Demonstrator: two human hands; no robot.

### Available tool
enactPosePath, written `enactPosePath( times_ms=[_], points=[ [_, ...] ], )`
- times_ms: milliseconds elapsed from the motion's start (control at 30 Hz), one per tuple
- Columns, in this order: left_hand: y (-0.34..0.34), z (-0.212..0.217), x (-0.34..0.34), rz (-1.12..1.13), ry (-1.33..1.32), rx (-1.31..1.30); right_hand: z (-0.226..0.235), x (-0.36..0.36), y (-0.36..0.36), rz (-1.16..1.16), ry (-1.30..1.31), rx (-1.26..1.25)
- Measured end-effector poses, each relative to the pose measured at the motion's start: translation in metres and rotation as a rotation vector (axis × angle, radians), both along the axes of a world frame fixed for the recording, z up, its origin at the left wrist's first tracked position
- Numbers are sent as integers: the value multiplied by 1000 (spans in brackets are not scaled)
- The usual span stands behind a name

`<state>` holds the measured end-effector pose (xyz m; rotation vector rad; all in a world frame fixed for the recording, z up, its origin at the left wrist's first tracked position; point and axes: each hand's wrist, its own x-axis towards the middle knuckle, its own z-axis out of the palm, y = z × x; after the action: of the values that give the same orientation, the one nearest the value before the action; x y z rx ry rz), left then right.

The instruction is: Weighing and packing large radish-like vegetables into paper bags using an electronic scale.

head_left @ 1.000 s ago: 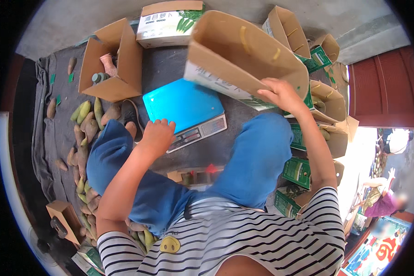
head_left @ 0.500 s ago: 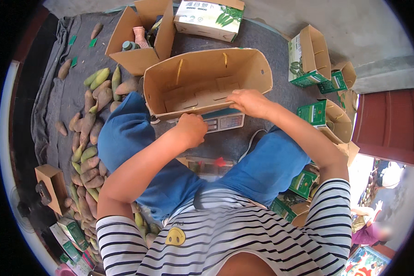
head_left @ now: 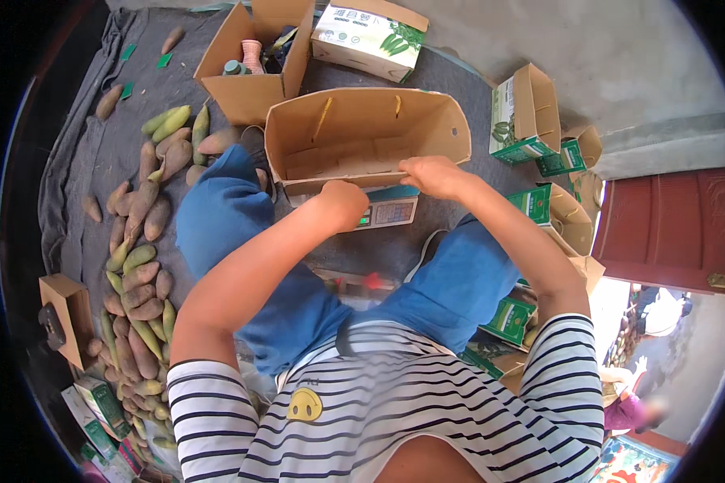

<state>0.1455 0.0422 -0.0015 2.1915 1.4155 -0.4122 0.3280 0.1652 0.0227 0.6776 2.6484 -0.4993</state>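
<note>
An open cardboard box [head_left: 370, 133] with yellow rope handles stands in front of me, and I see no goods inside it. Under its near side shows a digital scale [head_left: 391, 211] with a keypad and a small lit display. My left hand [head_left: 345, 204] is closed at the left part of the box's near edge, its fingertips mostly hidden. Farther right, my right hand [head_left: 433, 175] pinches the same edge between thumb and fingers.
Muddy green and reddish radishes [head_left: 141, 282] lie heaped on dark cloth at left. A carton with bottles [head_left: 246, 88] and a white printed box [head_left: 370, 40] stand at the back. Open green-and-white boxes [head_left: 524, 117] line the right. A person [head_left: 632, 406] is beyond the doorway.
The box has tilted and shifted slightly, its near wall standing higher over its floor. Both hands stay on its near edge. The scale's display is now lit green in view.
</note>
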Motion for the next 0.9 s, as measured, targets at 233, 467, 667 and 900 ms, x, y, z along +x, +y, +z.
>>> enactPosePath(
  times_ms=[233,467,667,900],
  points=[
    [11,4,2,100,-4,-9,10,-16,3,18,-208,6],
    [12,2,-3,127,-61,8,1,-6,6,13,-46,14],
    [2,5,3,52,-33,-24,-1,-6,1,-20,34,-3],
    [-4,2,18,-15,-31,-93,-2,-8,-12,-22,187,95]
  ],
)
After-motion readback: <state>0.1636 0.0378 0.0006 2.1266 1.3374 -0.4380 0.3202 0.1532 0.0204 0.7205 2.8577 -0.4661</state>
